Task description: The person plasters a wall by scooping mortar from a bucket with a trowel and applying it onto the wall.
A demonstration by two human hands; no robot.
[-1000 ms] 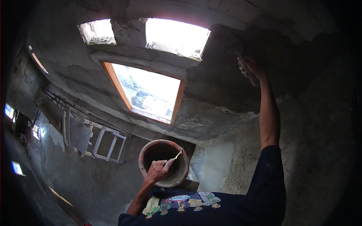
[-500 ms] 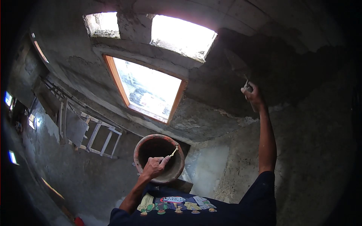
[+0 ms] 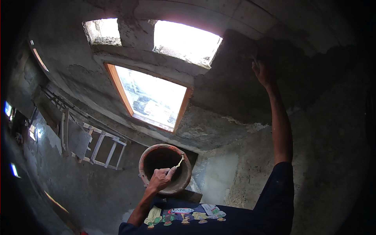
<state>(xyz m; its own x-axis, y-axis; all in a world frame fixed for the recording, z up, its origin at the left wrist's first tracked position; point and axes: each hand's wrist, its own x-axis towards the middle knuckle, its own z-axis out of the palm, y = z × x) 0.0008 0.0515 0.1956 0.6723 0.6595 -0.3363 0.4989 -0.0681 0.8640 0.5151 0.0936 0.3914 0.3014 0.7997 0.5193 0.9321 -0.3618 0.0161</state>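
Note:
My left hand (image 3: 160,179) is closed around the pale, cord-like handle (image 3: 180,161) of a round, mortar-stained reddish bucket (image 3: 188,172). The bucket hangs in front of my shirt, its inside dark. High on the right, my outstretched right hand (image 3: 264,74) grips a trowel (image 3: 255,58) by its handle. The trowel's blade is hard to make out against the dark, damp-looking patch of plaster (image 3: 286,78) on the wall. Whether the blade touches that patch I cannot tell.
A wood-framed window (image 3: 152,96) lies left of the dark patch, with two bright openings (image 3: 188,41) (image 3: 103,31) above it. A wooden ladder-like frame (image 3: 105,149) and boards (image 3: 78,135) stand at the left. Rough grey wall (image 3: 250,164) continues at the right.
My right hand has moved up and farther along the wall with the trowel, over the dark patch. My left hand and the bucket stay nearly in place; the view has shifted slightly.

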